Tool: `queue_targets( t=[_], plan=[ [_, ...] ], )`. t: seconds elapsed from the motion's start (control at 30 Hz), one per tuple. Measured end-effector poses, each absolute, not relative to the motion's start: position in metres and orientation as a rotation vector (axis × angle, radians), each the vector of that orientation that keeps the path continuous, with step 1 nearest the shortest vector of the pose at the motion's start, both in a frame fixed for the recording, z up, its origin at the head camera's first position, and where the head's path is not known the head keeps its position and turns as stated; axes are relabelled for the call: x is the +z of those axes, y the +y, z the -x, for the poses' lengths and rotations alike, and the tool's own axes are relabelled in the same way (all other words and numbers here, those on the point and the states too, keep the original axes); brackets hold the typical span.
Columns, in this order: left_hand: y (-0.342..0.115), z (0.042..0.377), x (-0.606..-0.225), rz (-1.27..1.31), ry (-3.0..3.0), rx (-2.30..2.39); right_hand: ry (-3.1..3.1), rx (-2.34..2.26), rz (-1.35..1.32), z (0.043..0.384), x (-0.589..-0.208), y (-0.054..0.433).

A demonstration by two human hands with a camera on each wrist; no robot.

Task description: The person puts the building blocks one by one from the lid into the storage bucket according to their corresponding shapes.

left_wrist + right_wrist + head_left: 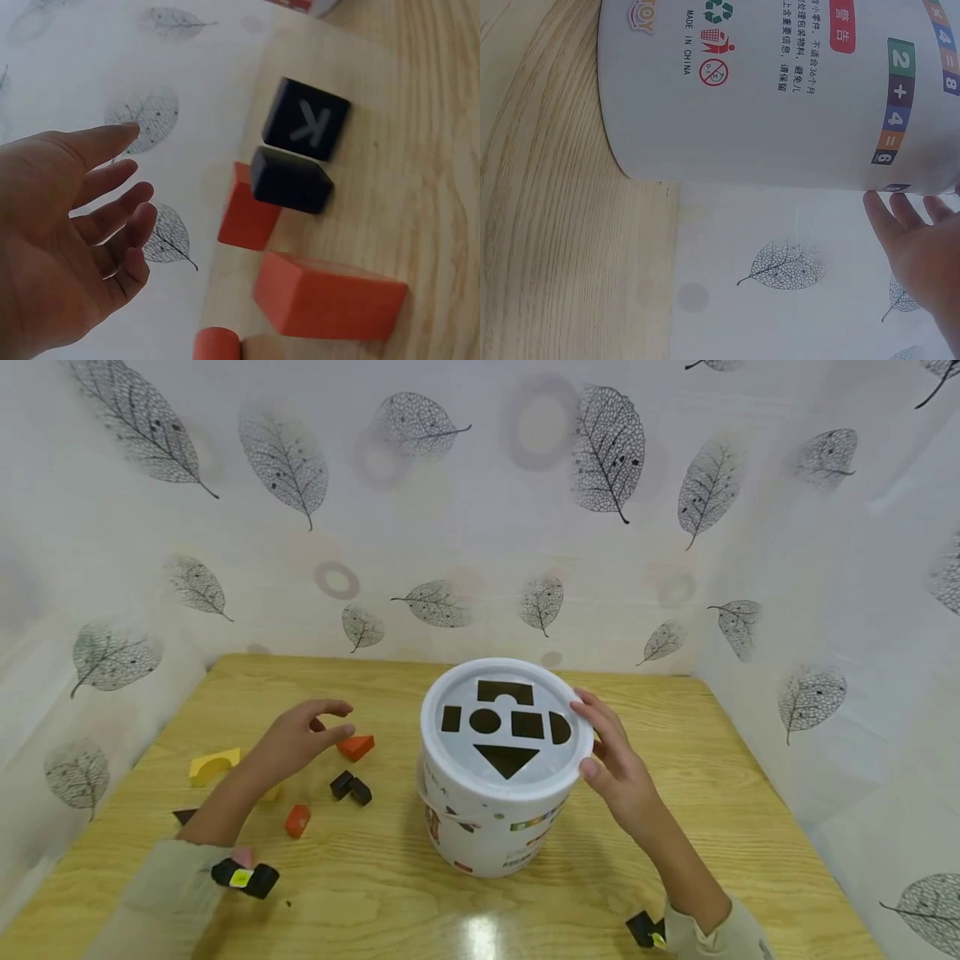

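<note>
A white bucket (480,827) is standing around the middle of the wooden table (750,827), its wall carrying coloured sums (894,101) and its lid (502,737) showing six dark cut-outs: a notched rectangle (504,688), a small rectangle (451,719), a circle (484,721), a square (527,725), a half-round (559,727) and a triangle (506,760). The right hand (622,768) is gripping the lid's edge with fingers and thumb, while the left hand (307,735), released and loosely bent, is hovering near an orange block (362,747). Plain wood grain is stretching between the bucket and the table's right edge, and leftward a narrower gap is separating it from two black blocks (361,792).
</note>
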State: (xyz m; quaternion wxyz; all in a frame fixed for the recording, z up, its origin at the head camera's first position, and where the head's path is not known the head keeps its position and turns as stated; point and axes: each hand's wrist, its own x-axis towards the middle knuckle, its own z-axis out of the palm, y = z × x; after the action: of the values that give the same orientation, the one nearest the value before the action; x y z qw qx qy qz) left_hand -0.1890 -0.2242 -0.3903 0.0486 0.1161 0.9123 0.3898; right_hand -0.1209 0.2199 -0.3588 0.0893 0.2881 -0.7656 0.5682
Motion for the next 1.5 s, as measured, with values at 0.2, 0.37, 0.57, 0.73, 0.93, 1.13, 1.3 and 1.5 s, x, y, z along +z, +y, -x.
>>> queue_targets(
  t=[0.2, 0.37, 0.57, 0.73, 0.93, 1.13, 1.3, 1.5],
  plan=[
    [-0.229, 0.199, -0.409, -0.341, 2.758, 1.122, -2.272, 1.693, -0.862, 0.122, -0.36, 0.22],
    [-0.232, 0.204, -0.419, -0.32, 2.741, 1.055, -2.268, 1.685, -0.87, 0.123, -0.36, 0.221],
    [-0.233, 0.205, -0.427, -0.342, 2.727, 1.005, -2.269, 1.685, -0.871, 0.123, -0.362, 0.222],
    [-0.229, 0.207, -0.43, -0.325, 2.708, 0.972, -2.265, 1.685, -0.876, 0.123, -0.362, 0.222],
    [-0.225, 0.207, -0.431, -0.289, 2.679, 1.021, -2.274, 1.694, -0.869, 0.122, -0.361, 0.221],
    [-0.225, 0.203, -0.428, -0.281, 2.729, 1.008, -2.277, 1.682, -0.873, 0.123, -0.361, 0.221],
    [-0.229, 0.202, -0.423, -0.288, 2.809, 1.018, -2.272, 1.669, -0.869, 0.123, -0.361, 0.221],
    [-0.226, 0.198, -0.402, -0.338, 2.857, 1.082, -2.255, 1.681, -0.859, 0.122, -0.359, 0.219]
  ],
)
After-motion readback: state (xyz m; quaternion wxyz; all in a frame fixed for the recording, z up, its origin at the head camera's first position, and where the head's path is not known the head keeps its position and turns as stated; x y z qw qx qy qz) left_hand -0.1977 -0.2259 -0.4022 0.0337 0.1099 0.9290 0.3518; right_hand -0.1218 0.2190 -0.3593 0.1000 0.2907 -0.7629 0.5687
